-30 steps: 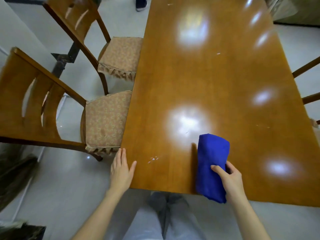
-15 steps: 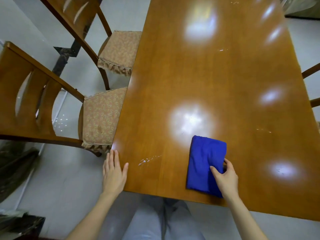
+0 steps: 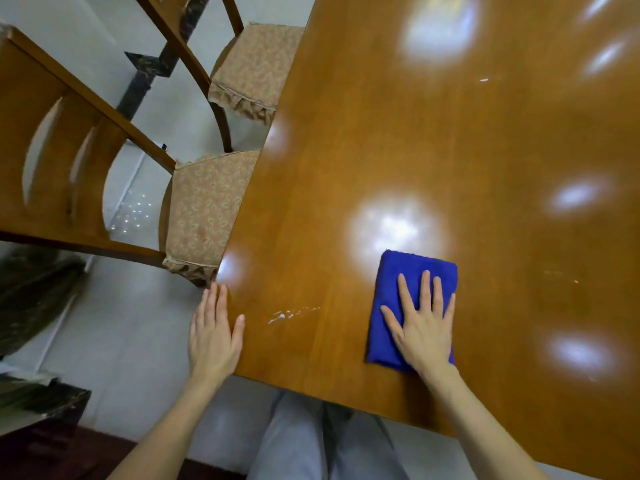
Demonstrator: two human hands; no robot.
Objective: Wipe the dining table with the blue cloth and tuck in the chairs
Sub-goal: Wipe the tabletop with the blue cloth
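A folded blue cloth (image 3: pixel 398 282) lies flat on the glossy brown dining table (image 3: pixel 450 150) near its front edge. My right hand (image 3: pixel 422 327) presses flat on top of the cloth with fingers spread. My left hand (image 3: pixel 213 336) rests open and flat on the table's front left corner. White crumbs (image 3: pixel 287 314) lie on the table between my hands. Two wooden chairs stand at the table's left side, pulled out: the near chair (image 3: pixel 197 216) and the far chair (image 3: pixel 252 67), each with a patterned cushion.
More small white specks (image 3: pixel 483 79) dot the far part of the table. Light tiled floor (image 3: pixel 131 323) lies to the left of the table. Dark objects (image 3: pixel 31 292) sit at the left edge. My legs (image 3: pixel 311 441) are under the front edge.
The cloth went from hanging over the front edge to lying fully on the table. My right hand moved from gripping its side to pressing flat on top. My left hand stayed at the corner.
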